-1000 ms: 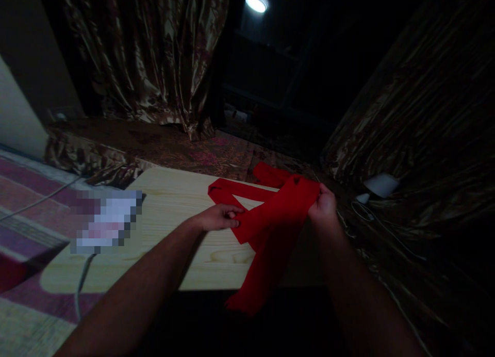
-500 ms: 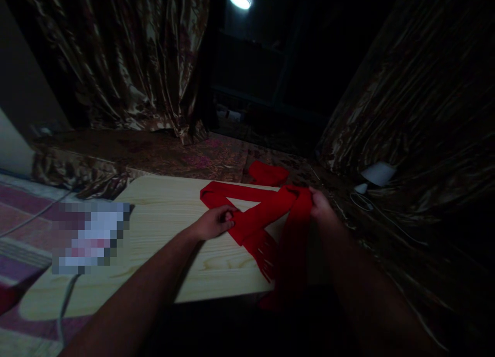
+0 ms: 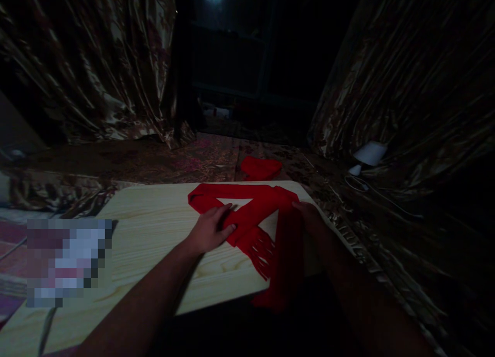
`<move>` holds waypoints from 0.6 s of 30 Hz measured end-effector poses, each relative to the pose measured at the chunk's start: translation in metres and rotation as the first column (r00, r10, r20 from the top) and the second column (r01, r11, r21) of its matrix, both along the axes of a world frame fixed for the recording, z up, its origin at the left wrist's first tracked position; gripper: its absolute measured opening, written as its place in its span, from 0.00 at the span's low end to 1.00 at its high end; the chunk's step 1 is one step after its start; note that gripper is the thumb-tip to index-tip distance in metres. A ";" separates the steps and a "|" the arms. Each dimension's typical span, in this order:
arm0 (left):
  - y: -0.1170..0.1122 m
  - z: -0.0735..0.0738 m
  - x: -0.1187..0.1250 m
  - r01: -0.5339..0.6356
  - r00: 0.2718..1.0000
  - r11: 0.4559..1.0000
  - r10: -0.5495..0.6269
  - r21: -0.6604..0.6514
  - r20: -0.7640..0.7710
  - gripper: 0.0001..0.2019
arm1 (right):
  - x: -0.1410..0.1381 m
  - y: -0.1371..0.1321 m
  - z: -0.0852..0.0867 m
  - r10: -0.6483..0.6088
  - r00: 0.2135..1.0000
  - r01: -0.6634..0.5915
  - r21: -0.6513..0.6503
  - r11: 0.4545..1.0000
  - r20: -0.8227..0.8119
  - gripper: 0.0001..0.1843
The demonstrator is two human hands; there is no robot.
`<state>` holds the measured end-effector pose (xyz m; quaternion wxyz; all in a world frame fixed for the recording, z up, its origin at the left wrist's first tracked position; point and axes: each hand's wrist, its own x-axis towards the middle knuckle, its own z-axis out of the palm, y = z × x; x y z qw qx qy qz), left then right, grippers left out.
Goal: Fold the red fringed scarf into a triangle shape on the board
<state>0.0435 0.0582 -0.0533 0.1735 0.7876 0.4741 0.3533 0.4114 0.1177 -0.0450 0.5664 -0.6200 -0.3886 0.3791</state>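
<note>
A red scarf (image 3: 288, 243) with a fringed end lies on a pale wood-grain table (image 3: 154, 228), folded back and forth into a zigzag. One length of it hangs past the table's near edge. My left hand (image 3: 211, 230) rests on the left part of the folds, thumb and forefinger apart, open against the fabric. At the right-hand bend of the scarf, my right hand (image 3: 309, 217) has its fingertips closed on the cloth's edge; it is dim there, and part of the grip is hidden.
A red folded cloth (image 3: 261, 167) sits beyond the table's far edge on patterned fabric. A small white lamp (image 3: 369, 153) with a cord stands to the right. At left on the table is a blurred-out object (image 3: 69, 259) with a cable. Curtains (image 3: 127, 63) flank a dark window.
My left hand has loosened from a pinch and spread over the scarf. The scarf's right bend lies lower, on the table, with my right hand beside it. The view has shifted slightly.
</note>
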 end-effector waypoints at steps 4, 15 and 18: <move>-0.012 0.011 0.013 0.064 0.977 0.984 -0.028 0.165 -0.212 0.32 | 0.001 -0.003 -0.016 -0.119 0.988 0.117 0.029 0.993 0.096 0.36; -0.014 -0.004 0.029 0.245 0.807 0.969 -0.198 0.011 -0.556 0.30 | 0.006 0.009 -0.048 -0.059 0.924 -0.034 0.235 0.971 0.379 0.28; -0.015 -0.002 0.029 0.241 0.794 0.970 -0.191 0.011 -0.578 0.29 | 0.004 0.007 -0.047 -0.071 0.915 -0.023 0.225 0.974 0.398 0.26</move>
